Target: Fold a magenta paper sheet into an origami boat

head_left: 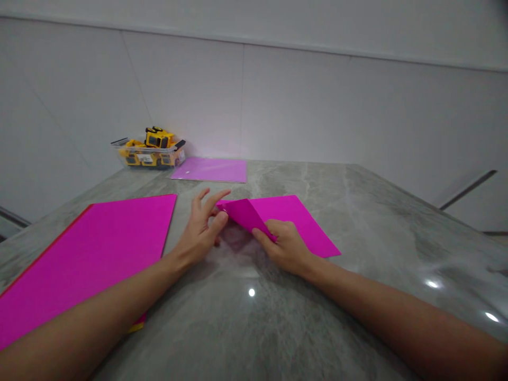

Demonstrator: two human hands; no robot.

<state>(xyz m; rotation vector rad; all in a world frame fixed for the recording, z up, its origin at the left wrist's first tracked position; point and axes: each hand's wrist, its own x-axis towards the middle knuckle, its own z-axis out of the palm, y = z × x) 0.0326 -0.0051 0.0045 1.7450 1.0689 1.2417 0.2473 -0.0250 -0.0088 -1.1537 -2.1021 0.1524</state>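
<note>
While the magenta paper sheet [305,217] lay at twelve o'clock, the right hand [286,242] pinched its raised flap [245,212], the left hand [202,225] splayed by its nine-o'clock corner; uneven pressing could have creased it crookedly.

Rear wall [297,106] lt. gray, smooth panels w/ thin vert. seam [242,100] approx. center; narrow horiz. ledge [174,36] runs across above. Tbl. [377,222] has glossy gray marble-pattern top, far edge at wall — bright light reflections [251,292] noted, near ctr. and R side. Dark bar [468,189] obs. beyond tbl.'s R edge — gen. lighting dim.
</note>
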